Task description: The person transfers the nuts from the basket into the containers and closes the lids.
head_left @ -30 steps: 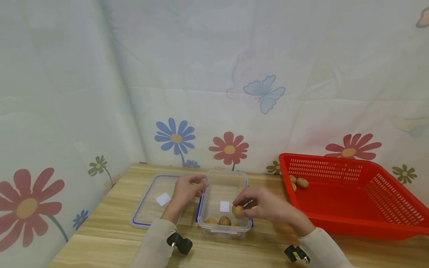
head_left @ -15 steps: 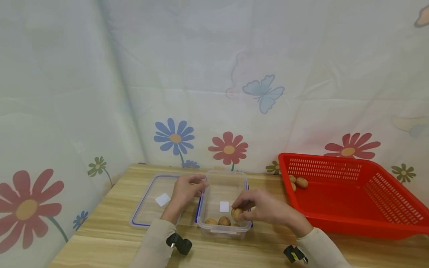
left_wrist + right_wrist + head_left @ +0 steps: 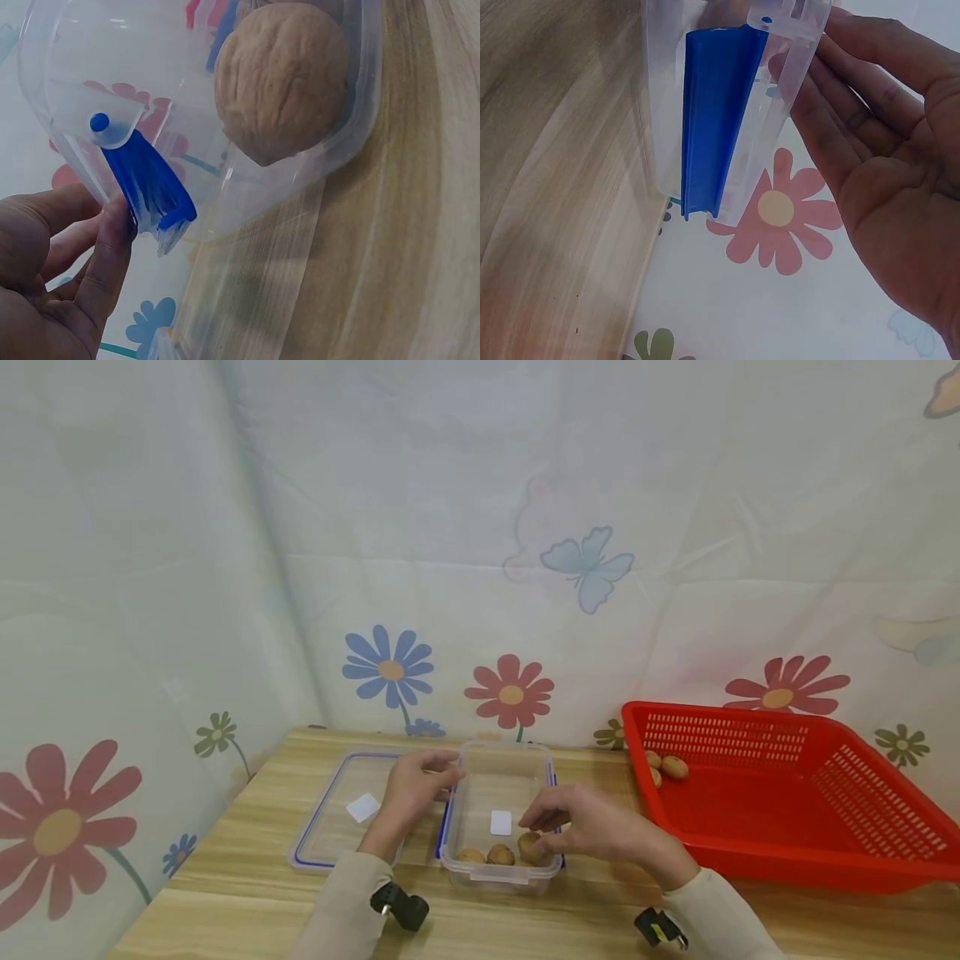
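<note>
A clear plastic food container [image 3: 498, 885] with blue side latches [image 3: 718, 124] stands on the table. Several walnuts [image 3: 501, 854] lie along its near end; one walnut [image 3: 285, 79] looms large in the left wrist view. My left hand [image 3: 414, 787] pinches the container's left rim beside a blue latch [image 3: 154, 180]. Over the right rim, my right hand [image 3: 592, 827] reaches in with its fingers parted, just above the rightmost walnut [image 3: 530, 848]. A small gap shows between the fingertips and that walnut. No walnut shows in the right wrist view.
The clear lid [image 3: 330, 827] with a blue seal lies left of the container. At the right stands a red plastic basket [image 3: 780, 864], with a few walnuts [image 3: 675, 767] in its far left corner. A flower-printed curtain [image 3: 450, 568] hangs behind the table.
My right hand has lowered a walnut into the container's near right corner and let go of it, the fingers spreading slightly. My left hand has stayed on the rim.
</note>
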Demonstrator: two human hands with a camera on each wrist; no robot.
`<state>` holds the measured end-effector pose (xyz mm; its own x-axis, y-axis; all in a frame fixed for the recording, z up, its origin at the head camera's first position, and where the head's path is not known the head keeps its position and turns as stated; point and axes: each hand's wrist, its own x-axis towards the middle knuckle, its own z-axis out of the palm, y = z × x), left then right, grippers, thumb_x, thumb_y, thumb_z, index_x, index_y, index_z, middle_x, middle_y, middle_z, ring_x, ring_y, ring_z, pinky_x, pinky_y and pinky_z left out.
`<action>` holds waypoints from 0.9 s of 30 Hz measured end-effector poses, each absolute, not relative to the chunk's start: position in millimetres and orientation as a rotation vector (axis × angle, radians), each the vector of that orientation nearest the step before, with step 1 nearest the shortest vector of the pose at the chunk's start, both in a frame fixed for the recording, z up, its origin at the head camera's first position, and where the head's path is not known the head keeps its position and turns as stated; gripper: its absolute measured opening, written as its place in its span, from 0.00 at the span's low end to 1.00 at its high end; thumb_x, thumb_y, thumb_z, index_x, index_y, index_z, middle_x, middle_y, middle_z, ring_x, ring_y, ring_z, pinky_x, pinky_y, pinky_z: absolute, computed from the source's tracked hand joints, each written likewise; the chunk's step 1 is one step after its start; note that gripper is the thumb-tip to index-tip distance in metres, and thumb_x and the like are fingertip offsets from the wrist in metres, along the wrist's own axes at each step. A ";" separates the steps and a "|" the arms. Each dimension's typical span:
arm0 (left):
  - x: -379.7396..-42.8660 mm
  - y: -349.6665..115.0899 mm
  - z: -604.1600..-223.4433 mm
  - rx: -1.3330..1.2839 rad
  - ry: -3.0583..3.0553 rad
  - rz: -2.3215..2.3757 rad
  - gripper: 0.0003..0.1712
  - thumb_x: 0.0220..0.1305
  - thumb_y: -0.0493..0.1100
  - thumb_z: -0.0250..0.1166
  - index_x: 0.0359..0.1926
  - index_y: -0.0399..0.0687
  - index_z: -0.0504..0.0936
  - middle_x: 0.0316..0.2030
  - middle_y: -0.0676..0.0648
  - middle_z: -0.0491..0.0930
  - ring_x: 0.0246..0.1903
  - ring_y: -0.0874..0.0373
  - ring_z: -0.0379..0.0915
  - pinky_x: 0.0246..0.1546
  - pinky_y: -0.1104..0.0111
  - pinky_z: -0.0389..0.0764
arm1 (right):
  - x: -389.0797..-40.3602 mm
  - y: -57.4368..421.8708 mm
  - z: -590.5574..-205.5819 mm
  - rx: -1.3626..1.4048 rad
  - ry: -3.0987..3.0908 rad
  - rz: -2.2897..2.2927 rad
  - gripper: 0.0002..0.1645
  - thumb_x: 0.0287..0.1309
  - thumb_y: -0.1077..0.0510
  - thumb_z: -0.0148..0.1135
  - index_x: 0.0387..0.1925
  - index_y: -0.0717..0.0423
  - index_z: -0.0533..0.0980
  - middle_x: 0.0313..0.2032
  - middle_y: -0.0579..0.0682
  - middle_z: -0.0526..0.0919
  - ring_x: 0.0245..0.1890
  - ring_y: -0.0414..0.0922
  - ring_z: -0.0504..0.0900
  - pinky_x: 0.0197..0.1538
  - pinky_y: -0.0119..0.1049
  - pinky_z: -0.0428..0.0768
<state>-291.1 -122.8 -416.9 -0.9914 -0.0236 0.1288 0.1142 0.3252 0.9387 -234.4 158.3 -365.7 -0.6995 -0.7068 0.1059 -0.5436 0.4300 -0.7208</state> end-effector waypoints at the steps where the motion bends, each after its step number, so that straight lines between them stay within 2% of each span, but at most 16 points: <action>1: -291.2 -123.1 -416.9 -0.083 -2.459 -1.756 0.19 0.67 0.36 0.74 0.57 0.35 0.87 0.43 0.40 0.89 0.37 0.48 0.88 0.38 0.60 0.92 | -234.5 158.3 -365.6 -1.095 2.463 -1.130 0.14 0.62 0.66 0.76 0.49 0.56 0.87 0.47 0.52 0.88 0.44 0.43 0.87 0.54 0.38 0.88; 4: -291.5 -123.4 -417.0 -0.080 -2.458 -1.758 0.19 0.67 0.36 0.74 0.57 0.35 0.87 0.43 0.40 0.89 0.37 0.48 0.88 0.38 0.60 0.92 | -235.2 158.6 -365.8 -1.087 2.451 -1.145 0.14 0.64 0.66 0.75 0.50 0.56 0.87 0.48 0.52 0.88 0.45 0.43 0.87 0.55 0.39 0.88; 8: -291.9 -123.8 -417.4 -0.079 -2.449 -1.772 0.19 0.67 0.36 0.74 0.57 0.34 0.87 0.43 0.40 0.89 0.38 0.49 0.88 0.38 0.61 0.92 | -236.4 159.2 -366.3 -1.063 2.464 -1.146 0.14 0.64 0.65 0.75 0.50 0.54 0.87 0.48 0.46 0.88 0.44 0.41 0.86 0.55 0.43 0.88; 12: -291.8 -123.8 -417.9 -0.087 -2.441 -1.781 0.19 0.66 0.36 0.75 0.56 0.34 0.87 0.43 0.40 0.88 0.38 0.47 0.88 0.37 0.60 0.92 | -236.2 160.2 -365.6 -1.050 2.465 -1.148 0.13 0.64 0.63 0.75 0.49 0.52 0.87 0.46 0.42 0.87 0.43 0.40 0.86 0.54 0.40 0.88; 16: -291.7 -123.8 -418.0 -0.090 -2.435 -1.786 0.19 0.67 0.36 0.75 0.56 0.33 0.87 0.43 0.39 0.88 0.38 0.47 0.88 0.37 0.60 0.92 | -235.6 161.1 -363.6 -1.067 2.462 -1.158 0.13 0.65 0.62 0.75 0.50 0.52 0.87 0.46 0.42 0.87 0.44 0.41 0.86 0.54 0.37 0.87; 22: -291.0 -123.8 -418.1 -0.101 -2.434 -1.789 0.19 0.67 0.36 0.74 0.57 0.34 0.87 0.45 0.38 0.88 0.38 0.47 0.88 0.37 0.60 0.92 | -233.3 165.2 -353.8 -1.030 2.514 -1.177 0.15 0.65 0.59 0.75 0.53 0.53 0.87 0.48 0.43 0.88 0.49 0.50 0.87 0.57 0.42 0.87; 27: -290.4 -124.5 -417.2 -0.114 -2.431 -1.788 0.19 0.67 0.36 0.74 0.57 0.33 0.87 0.45 0.38 0.88 0.38 0.47 0.88 0.37 0.60 0.92 | -231.7 171.2 -343.4 -1.004 2.558 -1.185 0.17 0.67 0.56 0.75 0.56 0.51 0.86 0.51 0.44 0.88 0.51 0.48 0.86 0.58 0.43 0.87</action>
<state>-290.4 -124.5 -417.2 -0.9898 -0.0110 0.1423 0.1326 0.2984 0.9452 -231.7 171.2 -343.4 -0.7651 -0.6291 0.1373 -0.5115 0.4643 -0.7231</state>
